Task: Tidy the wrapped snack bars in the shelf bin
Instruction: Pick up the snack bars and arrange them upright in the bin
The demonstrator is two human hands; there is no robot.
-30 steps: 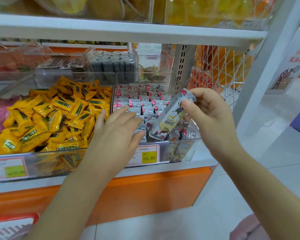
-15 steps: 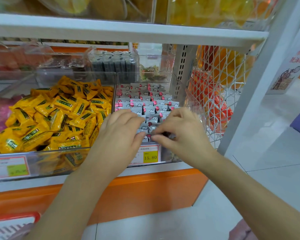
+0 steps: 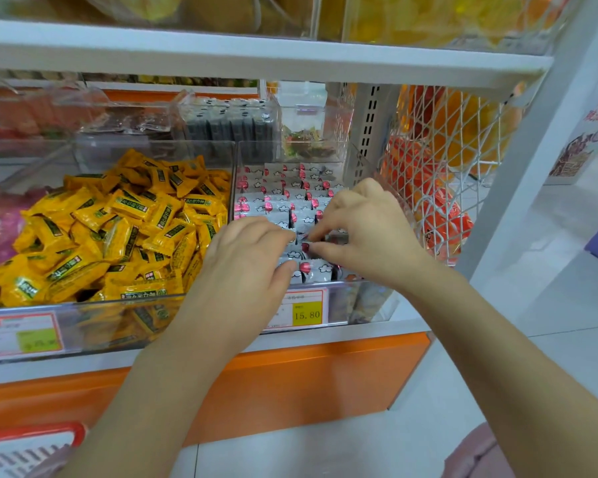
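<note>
The bars [image 3: 283,198] stand in rows in the clear bin [image 3: 363,300] at the centre of the frame, right of a bin of yellow sweets [image 3: 118,229]. The right hand [image 3: 370,232] reaches in from the right, and its fingers [image 3: 328,250] pinch the top of one bar [image 3: 305,246] near the front. The left hand [image 3: 246,267] lies over the front rows with its fingers bent down and their tips hidden, so whether it grips anything cannot be told. A price tag [image 3: 306,313] sits on the bin's front wall.
</note>
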